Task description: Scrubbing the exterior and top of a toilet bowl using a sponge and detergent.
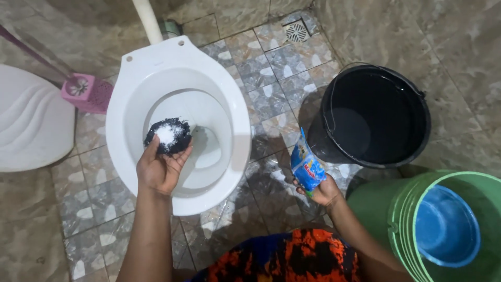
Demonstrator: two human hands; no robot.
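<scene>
Left hand [159, 169] cupped palm-up over the white toilet bowl [180, 120], fingers curled around a dark scrubbing pad [168, 136] topped with white powder; right hand [324, 190], just off the bowl's right rim, pinches a blue powder sachet [307, 166] upright, a black bucket [373, 115] just beyond it

Home bathroom: toilet bowl [177, 120], tiled floor [276, 94] w/ drain [296, 32], buckets [373, 115].
</scene>
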